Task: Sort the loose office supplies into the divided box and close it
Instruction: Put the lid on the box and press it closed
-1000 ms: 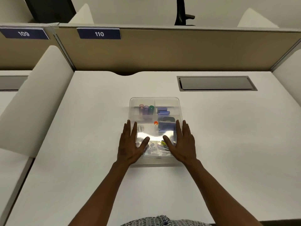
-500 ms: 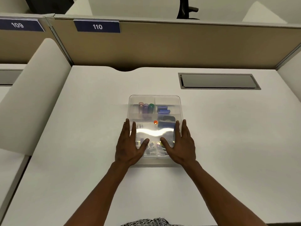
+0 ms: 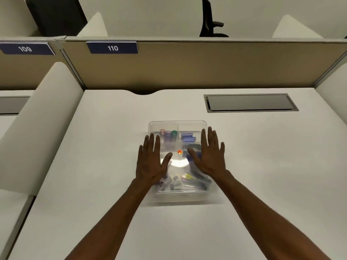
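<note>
The clear divided box (image 3: 177,160) is sitting near the middle of the white desk (image 3: 262,166), its transparent lid (image 3: 177,126) lying over the compartments. Through the plastic, small coloured cylinders (image 3: 168,135) are showing in the far left section, blue pieces (image 3: 188,137) in the far right one, a small orange item (image 3: 179,152) near the centre, and a blurred mix of clips and darker supplies along the near side. No loose supplies are showing on the desk around the box, so the sorting is looking finished and the closing step is in hand.

The left hand (image 3: 153,164) is lying flat on the lid's left part, fingers spread wide and holding nothing. The right hand (image 3: 210,156) is doing the same on the right part, palm down, fingers splayed, also empty. Both seem to be pressing the lid down.

Whether the lid is fully seated cannot be told; the near edge is blurred. The next move is probably calling for firm, even pressure along the edges and corners until the lid sits flush all round.

Beyond the box, a grey cable hatch (image 3: 250,102) is lying in the desk, and a beige partition (image 3: 206,66) is carrying a label reading 110 (image 3: 112,47).
</note>
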Available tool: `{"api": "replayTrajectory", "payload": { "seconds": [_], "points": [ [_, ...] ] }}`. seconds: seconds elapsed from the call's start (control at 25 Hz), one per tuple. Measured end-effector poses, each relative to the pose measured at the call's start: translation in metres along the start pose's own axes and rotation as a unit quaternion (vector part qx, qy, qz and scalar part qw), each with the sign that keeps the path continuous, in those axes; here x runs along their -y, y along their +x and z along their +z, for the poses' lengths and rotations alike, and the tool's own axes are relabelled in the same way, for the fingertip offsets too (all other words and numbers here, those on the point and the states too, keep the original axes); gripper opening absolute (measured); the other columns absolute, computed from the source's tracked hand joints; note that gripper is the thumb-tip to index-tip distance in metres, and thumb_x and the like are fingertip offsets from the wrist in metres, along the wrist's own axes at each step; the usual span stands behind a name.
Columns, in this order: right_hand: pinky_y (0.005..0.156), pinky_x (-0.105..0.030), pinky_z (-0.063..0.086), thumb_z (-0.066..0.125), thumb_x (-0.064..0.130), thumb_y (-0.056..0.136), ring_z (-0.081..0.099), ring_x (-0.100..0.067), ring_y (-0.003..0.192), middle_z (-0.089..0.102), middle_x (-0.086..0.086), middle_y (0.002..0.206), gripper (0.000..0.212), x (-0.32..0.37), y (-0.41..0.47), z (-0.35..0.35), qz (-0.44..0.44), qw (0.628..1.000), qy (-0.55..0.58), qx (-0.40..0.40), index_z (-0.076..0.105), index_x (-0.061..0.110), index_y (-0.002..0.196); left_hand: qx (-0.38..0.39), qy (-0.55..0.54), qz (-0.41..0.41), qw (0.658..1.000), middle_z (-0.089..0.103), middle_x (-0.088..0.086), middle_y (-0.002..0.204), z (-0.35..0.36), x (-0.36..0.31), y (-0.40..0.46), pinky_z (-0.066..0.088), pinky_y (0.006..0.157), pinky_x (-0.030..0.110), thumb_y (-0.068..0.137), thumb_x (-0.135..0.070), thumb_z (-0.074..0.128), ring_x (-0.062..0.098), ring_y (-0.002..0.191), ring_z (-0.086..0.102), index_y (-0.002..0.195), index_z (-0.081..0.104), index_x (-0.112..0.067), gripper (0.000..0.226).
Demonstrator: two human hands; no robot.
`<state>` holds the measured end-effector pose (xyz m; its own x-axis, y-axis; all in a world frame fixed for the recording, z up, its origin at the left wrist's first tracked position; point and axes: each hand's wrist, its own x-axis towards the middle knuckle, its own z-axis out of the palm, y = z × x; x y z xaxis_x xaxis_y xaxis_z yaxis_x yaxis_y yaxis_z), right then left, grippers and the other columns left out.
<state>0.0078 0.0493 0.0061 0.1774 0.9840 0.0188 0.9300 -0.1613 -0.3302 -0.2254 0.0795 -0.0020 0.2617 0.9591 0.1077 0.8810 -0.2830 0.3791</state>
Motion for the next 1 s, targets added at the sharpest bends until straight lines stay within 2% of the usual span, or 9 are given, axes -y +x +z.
{"api": "replayTrajectory", "payload": {
  "seconds": [0.16, 0.32, 0.48, 0.64, 0.8, 1.0],
  "points": [
    [0.121, -0.058, 0.004, 0.021, 0.076, 0.089, -0.013, -0.022, 0.152, -0.013, -0.003, 0.166, 0.093, -0.002, 0.067, -0.002, -0.037, 0.997, -0.045, 0.055, -0.005, 0.019, 0.158, 0.045, 0.062, 0.042, 0.996, 0.005, 0.007, 0.165, 0.0, 0.01, 0.076, 0.007, 0.123, 0.047, 0.093, -0.067, 0.012, 0.023, 0.152, -0.001, 0.156, 0.013, -0.014, 0.082],
    [0.122, -0.054, 0.0, 0.021, 0.076, 0.091, -0.013, -0.022, 0.153, -0.009, -0.004, 0.166, 0.091, -0.004, 0.095, 0.002, -0.037, 0.995, -0.058, 0.079, -0.004, 0.019, 0.158, 0.08, 0.078, 0.059, 0.992, 0.008, 0.005, 0.165, 0.007, 0.021, 0.109, 0.004, 0.123, 0.045, 0.093, -0.068, 0.013, 0.023, 0.153, -0.001, 0.156, 0.013, -0.015, 0.083],
    [0.123, -0.052, 0.006, 0.024, 0.075, 0.09, -0.007, -0.021, 0.153, -0.004, -0.004, 0.167, 0.09, -0.007, 0.097, 0.012, -0.042, 0.997, -0.021, 0.061, 0.0, 0.02, 0.158, 0.065, 0.02, 0.051, 0.996, 0.008, 0.003, 0.165, 0.016, 0.025, 0.108, 0.01, 0.124, 0.042, 0.093, -0.068, 0.02, 0.019, 0.152, 0.001, 0.157, 0.012, -0.018, 0.082],
    [0.123, -0.052, 0.012, 0.026, 0.076, 0.09, -0.003, -0.022, 0.154, 0.002, -0.004, 0.167, 0.091, -0.009, 0.099, 0.016, -0.038, 0.998, -0.011, 0.056, 0.005, 0.02, 0.158, 0.05, 0.002, 0.054, 0.997, 0.011, 0.002, 0.165, 0.021, 0.029, 0.11, 0.009, 0.123, 0.04, 0.091, -0.071, 0.022, 0.019, 0.152, 0.005, 0.156, 0.015, -0.02, 0.083],
    [0.122, -0.05, 0.019, 0.03, 0.076, 0.088, 0.004, -0.023, 0.154, 0.01, -0.005, 0.166, 0.092, -0.012, 0.104, 0.018, -0.039, 0.998, 0.008, 0.053, 0.012, 0.02, 0.158, 0.038, 0.002, 0.057, 0.998, 0.021, 0.003, 0.163, 0.024, 0.032, 0.114, 0.015, 0.123, 0.041, 0.089, -0.075, 0.022, 0.02, 0.151, 0.013, 0.155, 0.023, -0.02, 0.086],
    [0.121, -0.042, 0.019, 0.038, 0.074, 0.088, 0.006, -0.021, 0.153, 0.012, -0.002, 0.166, 0.09, -0.013, 0.104, 0.019, -0.035, 0.998, 0.035, 0.047, 0.015, 0.021, 0.158, 0.03, -0.032, 0.05, 0.998, 0.025, 0.0, 0.162, 0.025, 0.033, 0.115, 0.019, 0.12, 0.035, 0.09, -0.072, 0.031, 0.018, 0.151, 0.015, 0.153, 0.027, -0.021, 0.082]
  ]
}}
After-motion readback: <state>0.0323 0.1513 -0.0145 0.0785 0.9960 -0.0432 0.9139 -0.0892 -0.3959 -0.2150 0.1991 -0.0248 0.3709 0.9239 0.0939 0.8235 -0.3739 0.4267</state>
